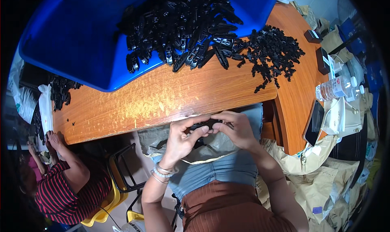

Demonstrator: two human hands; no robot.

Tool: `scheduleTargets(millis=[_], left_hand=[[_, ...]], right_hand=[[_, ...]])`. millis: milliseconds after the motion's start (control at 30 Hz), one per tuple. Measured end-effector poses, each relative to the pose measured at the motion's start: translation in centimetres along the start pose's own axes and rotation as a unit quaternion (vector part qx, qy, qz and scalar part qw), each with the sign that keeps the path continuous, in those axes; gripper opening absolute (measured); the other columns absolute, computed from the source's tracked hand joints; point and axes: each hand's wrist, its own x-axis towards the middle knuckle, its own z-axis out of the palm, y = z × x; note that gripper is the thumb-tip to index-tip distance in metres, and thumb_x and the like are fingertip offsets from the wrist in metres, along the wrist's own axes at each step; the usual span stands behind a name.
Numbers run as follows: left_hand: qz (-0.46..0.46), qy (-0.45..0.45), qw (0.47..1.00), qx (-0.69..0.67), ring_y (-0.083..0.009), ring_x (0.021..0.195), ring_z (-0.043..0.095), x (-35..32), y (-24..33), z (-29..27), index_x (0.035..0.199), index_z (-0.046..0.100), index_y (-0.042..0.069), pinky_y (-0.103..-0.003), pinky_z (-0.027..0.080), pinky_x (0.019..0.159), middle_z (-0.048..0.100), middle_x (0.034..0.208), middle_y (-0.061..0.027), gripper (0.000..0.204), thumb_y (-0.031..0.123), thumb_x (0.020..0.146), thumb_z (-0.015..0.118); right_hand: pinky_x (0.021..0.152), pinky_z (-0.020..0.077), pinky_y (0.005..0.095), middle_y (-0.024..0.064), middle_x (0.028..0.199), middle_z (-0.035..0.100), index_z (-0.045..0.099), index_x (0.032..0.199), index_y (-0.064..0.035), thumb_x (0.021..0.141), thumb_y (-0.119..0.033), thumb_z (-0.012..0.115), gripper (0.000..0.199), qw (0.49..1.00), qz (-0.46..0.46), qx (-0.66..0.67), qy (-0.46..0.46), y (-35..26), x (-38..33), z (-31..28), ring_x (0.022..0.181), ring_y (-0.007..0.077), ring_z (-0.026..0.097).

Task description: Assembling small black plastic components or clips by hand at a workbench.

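My left hand (pixel 181 138) and my right hand (pixel 237 130) meet just below the table's front edge, above my lap. Their fingers and thumbs are pinched together on a small black plastic part (pixel 206 123), mostly covered by the fingers. Under them a grey sack (pixel 156 140) is spread across my thighs, and some black shows inside it below the hands. Beyond the table edge, long glossy black plastic parts (pixel 178 29) are heaped in a tipped blue bin (pixel 73 49) and spill from its lip. To their right lies a loose pile of tiny black pieces (pixel 274 49).
The worn wooden table (pixel 162 98) runs across in front of me. On its right side are a phone (pixel 314 122), a clear plastic bottle (pixel 335 89) and small black boxes (pixel 323 60). Brown paper sacks (pixel 321 187) crowd the lower right. A person in a striped shirt (pixel 73 187) sits at left.
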Motion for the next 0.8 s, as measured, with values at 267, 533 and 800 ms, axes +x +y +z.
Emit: scheduleTargets(millis=[267,533,800], left_hand=[[0.116,-0.034,0.964,0.237,-0.0214,0.081,0.063,8.2,0.4,-2.9,0.095,0.066,-0.002,-0.032,0.051,0.071,0.065,0.096,-0.0127,0.023,0.018,0.085,0.063],[0.298,0.172,0.750,0.565,-0.0315,0.076,0.059,17.4,-2.3,1.8,0.091,0.055,-0.001,-0.038,0.050,0.059,0.054,0.084,-0.0155,0.019,0.002,0.072,0.059],[0.294,0.112,0.778,0.544,-0.0337,0.074,0.057,10.9,-3.2,-0.5,0.092,0.053,0.000,-0.041,0.047,0.058,0.050,0.083,-0.0154,0.027,-0.005,0.067,0.061]], right_hand=[[0.077,0.0477,0.0343,0.0144,0.102,0.062,0.064,0.098,-0.0001,0.077,0.000,0.062,0.021,0.946,-0.254,-0.199,0.037,2.4,1.7,-3.1,0.084,0.0272,0.061],[0.077,0.0406,0.0375,0.0110,0.089,0.055,0.062,0.088,-0.0003,0.075,0.000,0.062,0.014,0.792,-0.169,-0.536,0.238,4.4,9.8,-9.9,0.089,0.0295,0.050],[0.075,0.0388,0.0379,0.0126,0.081,0.053,0.055,0.081,-0.0002,0.075,0.000,0.062,0.009,0.832,-0.202,-0.497,0.140,3.9,7.3,-6.9,0.083,0.0304,0.050]])
